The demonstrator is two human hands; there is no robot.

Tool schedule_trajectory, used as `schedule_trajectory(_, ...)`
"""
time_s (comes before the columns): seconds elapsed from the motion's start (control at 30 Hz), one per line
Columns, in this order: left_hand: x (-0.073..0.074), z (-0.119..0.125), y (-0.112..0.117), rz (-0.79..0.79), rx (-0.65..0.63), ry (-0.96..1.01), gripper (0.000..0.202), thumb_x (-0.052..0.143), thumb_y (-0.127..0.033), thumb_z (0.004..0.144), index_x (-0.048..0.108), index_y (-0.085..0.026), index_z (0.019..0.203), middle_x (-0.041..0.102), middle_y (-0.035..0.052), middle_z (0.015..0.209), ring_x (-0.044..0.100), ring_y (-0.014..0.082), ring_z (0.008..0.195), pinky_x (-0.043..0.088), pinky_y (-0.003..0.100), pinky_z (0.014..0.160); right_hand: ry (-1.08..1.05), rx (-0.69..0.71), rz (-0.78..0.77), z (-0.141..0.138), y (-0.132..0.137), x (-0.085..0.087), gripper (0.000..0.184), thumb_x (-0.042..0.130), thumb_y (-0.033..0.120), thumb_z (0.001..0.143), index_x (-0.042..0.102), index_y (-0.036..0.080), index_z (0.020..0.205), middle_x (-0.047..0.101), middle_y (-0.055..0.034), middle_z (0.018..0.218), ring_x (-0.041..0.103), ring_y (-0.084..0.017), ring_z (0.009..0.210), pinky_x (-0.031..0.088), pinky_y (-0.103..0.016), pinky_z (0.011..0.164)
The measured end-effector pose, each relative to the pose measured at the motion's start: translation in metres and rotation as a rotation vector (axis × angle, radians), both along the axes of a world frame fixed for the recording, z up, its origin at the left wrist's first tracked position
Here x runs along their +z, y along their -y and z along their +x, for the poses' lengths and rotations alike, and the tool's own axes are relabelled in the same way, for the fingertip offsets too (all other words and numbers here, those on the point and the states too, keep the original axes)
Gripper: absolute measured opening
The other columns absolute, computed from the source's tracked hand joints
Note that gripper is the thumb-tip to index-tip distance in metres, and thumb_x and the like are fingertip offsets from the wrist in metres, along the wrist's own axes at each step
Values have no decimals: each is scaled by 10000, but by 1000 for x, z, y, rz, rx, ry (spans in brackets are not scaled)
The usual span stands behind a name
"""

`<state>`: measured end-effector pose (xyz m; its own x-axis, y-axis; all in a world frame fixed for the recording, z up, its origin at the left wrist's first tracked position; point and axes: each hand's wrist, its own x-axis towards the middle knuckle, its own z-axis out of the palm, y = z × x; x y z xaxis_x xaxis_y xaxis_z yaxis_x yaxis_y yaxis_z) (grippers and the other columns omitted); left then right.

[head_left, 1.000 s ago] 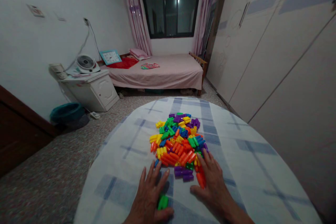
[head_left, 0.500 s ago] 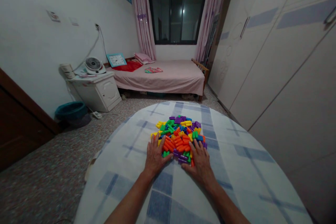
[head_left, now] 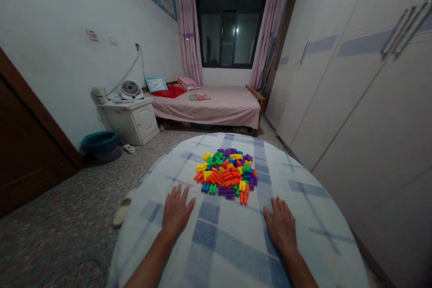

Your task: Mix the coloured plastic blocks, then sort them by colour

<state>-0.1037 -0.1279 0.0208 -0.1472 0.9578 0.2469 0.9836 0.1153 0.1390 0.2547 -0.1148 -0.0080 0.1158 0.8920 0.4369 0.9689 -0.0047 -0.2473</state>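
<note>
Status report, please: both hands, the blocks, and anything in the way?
Left hand open, flat on tablecloth. Right hand the same. Block pile ahead, touching neither hand. Only cloth between.

Bed (head_left: 216, 103): pink sheet, stood below the dark window (head_left: 229, 31).
Cabinet (head_left: 135, 121): white, left of the bed, bore a small fan (head_left: 131, 90).
Basin (head_left: 99, 141): teal, on the floor beside the cabinet.
Slipper (head_left: 121, 209): lay on the speckled floor.
Wardrobe (head_left: 354, 99): pale doors lined the right wall.

I get a dim, cool view lit from indoors; the window (head_left: 232, 31) is black with one small lamp glint. The blocks (head_left: 227, 173) read sharp in the middle of the desk (head_left: 303, 207); walls bow and smear toward the frame edges.
</note>
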Motion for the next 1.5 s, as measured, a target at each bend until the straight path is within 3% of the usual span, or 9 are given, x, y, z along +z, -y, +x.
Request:
schedule_trajectory(0.27, 4, -1, 8, 10, 40, -57, 543, 350, -456, 912, 439, -203, 1384, 390, 118, 1461, 316, 315, 1361, 259, 467, 1089, 163, 59, 35, 1, 12, 3, 510, 333, 369, 888, 583, 62, 1209, 561, -210, 1274, 478, -331, 1226, 348, -491, 1006)
schedule_trajectory(0.6, 12, 2, 11, -20, 60, 3, 540, 336, -458, 920, 432, -205, 1387, 376, 115, 1470, 290, 306, 1374, 233, 459, 1102, 190, 18, -86, -8, 32, 24, 493, 334, 334, 918, 534, 76, 1287, 484, -178, 1375, 416, -304, 1280, 293, -441, 1040)
schedule_trajectory(1.03, 8, 1, 12, 4, 35, 11, 531, 355, -440, 915, 451, -186, 1371, 384, 128, 1462, 305, 308, 1364, 230, 464, 1103, 169, -12, -121, -8, 33, 26, 477, 336, 335, 919, 518, 109, 1298, 474, -149, 1390, 398, -272, 1293, 280, -418, 1048)
schedule_trajectory(1.17, 8, 1, 12, 14, 34, 9, 525, 363, -433, 914, 451, -184, 1368, 394, 123, 1457, 311, 301, 1361, 230, 464, 1102, 53, -3, -96, -10, 23, 20, 481, 370, 354, 892, 510, 129, 1293, 498, -147, 1361, 409, -274, 1280, 276, -444, 1054)
schedule_trajectory(1.37, 9, 0, 12, 23, 31, 30, 529, 363, -438, 914, 450, -182, 1368, 396, 123, 1454, 313, 303, 1358, 231, 454, 1102, -207, 269, -18, -53, -17, 23, 695, 506, 484, 796, 360, 155, 1390, 455, -147, 1389, 431, -272, 1258, 376, -433, 995)
schedule_trajectory(1.5, 9, 0, 13, 26, 29, 36, 519, 365, -427, 918, 453, -181, 1367, 396, 121, 1455, 309, 298, 1362, 228, 452, 1106, -222, 240, -24, -80, -33, 29, 738, 558, 455, 761, 341, 142, 1393, 431, -151, 1400, 381, -305, 1284, 355, -464, 1007)
